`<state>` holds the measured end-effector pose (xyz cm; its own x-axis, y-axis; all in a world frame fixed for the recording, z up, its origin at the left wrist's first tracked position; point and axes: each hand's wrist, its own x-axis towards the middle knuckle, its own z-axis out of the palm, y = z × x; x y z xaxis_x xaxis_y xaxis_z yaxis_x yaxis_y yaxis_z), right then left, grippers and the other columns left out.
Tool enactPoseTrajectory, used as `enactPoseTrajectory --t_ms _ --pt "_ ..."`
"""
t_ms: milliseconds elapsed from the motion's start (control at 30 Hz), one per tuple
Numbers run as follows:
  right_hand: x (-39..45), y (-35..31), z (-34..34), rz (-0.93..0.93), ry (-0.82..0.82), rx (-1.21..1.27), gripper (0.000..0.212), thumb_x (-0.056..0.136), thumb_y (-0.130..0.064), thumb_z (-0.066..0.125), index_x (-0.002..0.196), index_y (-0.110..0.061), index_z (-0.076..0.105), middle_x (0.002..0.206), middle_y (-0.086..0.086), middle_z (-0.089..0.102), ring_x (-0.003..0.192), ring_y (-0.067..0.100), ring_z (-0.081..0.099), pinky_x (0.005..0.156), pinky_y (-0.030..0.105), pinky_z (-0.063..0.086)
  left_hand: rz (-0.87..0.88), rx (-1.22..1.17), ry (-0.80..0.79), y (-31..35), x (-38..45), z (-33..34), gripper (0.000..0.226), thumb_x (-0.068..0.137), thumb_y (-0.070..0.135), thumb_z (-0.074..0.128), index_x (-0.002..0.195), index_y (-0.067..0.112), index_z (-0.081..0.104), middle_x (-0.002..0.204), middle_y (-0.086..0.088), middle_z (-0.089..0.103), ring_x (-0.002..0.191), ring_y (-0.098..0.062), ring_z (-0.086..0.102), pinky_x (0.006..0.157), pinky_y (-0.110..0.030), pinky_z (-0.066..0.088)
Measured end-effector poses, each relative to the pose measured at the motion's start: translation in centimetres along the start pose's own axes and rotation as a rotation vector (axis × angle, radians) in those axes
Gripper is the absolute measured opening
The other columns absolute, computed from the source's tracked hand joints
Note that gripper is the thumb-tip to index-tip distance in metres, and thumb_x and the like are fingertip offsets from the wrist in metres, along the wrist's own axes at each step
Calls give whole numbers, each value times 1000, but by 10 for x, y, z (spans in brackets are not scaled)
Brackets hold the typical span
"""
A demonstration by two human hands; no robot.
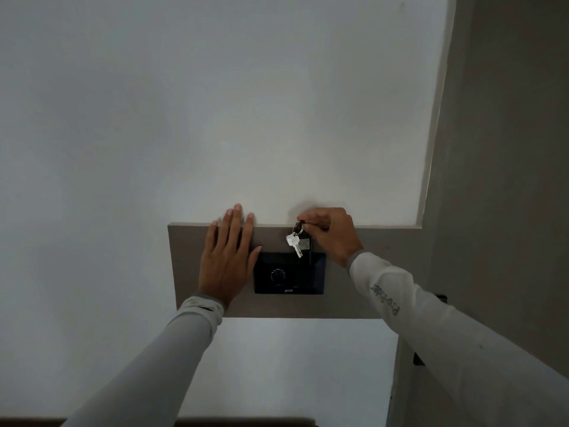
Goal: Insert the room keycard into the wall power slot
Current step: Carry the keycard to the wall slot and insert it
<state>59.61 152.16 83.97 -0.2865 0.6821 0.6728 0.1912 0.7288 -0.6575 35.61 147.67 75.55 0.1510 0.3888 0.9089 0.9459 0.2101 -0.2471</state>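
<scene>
A black wall power slot unit (289, 274) with a round dial sits on a grey-brown panel (363, 272). My right hand (331, 232) pinches the top of a dark keycard (308, 245), held upright with its lower end at the top right of the unit. A key ring with a silver key (294, 244) hangs from the card's top. My left hand (228, 254) lies flat on the panel, fingers spread, just left of the unit, its thumb touching the unit's top left corner.
A white wall (215, 103) surrounds the panel. A grey-brown column (508, 149) runs down the right side. Dark fittings (418, 359) show behind my right sleeve, and a dark wooden edge (246, 422) lines the bottom.
</scene>
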Motion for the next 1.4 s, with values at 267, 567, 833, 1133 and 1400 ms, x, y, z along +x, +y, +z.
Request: enactPoseTrajectory --t_ms 267,567,833,1133,1400 --pt "-11 5 4 -61 55 -102 20 82 5 68 98 -4 74 95 11 77 78 -9 67 81 8 53 7 -14 -17 -1 -1 0 64 112 43 38 163 5 41 172 -27 33 157 -44 38 125 -60 34" --pt "-16 8 9 -206 -72 -413 14 89 -8 65 95 -1 75 91 17 69 83 31 66 77 35 51 -2 -21 -9 0 0 0 63 112 42 39 163 5 42 172 -26 33 157 -44 39 124 -61 36" --pt "-19 7 7 -196 -86 -484 21 87 -9 66 107 -4 72 97 16 71 89 31 67 76 15 38 -3 -35 -10 0 0 1 63 111 41 41 163 5 42 172 -27 33 157 -44 39 124 -61 36" --pt "-50 19 16 -424 75 -847 71 84 -69 52 123 -10 61 145 18 48 136 34 42 113 49 35 -7 -34 -35 0 -1 0 64 112 43 38 163 5 42 172 -27 34 157 -44 38 122 -63 38" --pt "-70 26 30 -207 4 -957 95 80 -84 35 148 -18 32 162 22 12 152 33 3 118 65 15 -10 -41 -57 -1 -2 4 65 112 43 38 165 5 39 173 -27 31 159 -44 35 124 -63 35"
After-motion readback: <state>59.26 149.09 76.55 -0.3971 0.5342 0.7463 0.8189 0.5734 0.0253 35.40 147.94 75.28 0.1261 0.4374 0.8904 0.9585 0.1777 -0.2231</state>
